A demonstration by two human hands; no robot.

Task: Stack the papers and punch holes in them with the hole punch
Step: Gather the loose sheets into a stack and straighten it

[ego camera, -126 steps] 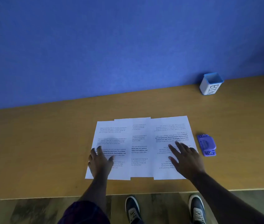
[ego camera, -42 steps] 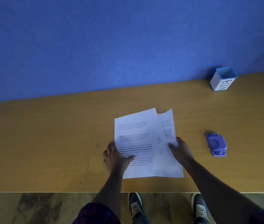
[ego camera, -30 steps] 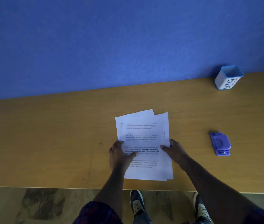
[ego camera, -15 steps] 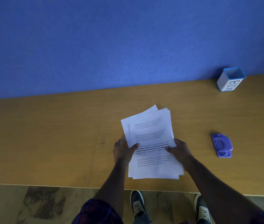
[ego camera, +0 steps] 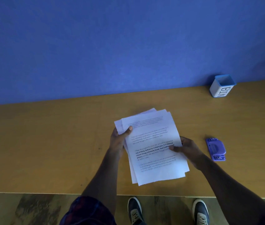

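A loose stack of white printed papers (ego camera: 152, 148) is held above the wooden table (ego camera: 47, 143), its sheets slightly fanned and tilted. My left hand (ego camera: 118, 140) grips the stack's left edge near the top, thumb on the top sheet. My right hand (ego camera: 186, 147) grips the right edge at mid-height, thumb over the bold text. A small purple hole punch (ego camera: 215, 148) lies flat on the table, just right of my right hand and apart from it.
A white cup with a blue rim, labelled BIN (ego camera: 222, 86), stands at the back right against the blue wall (ego camera: 112, 46). The table's front edge runs just below the papers, with floor and my shoes beyond.
The three sheets spread side by side were gathered into one stack. Over the last half second both hands lifted it, and my left hand slid up its left edge.
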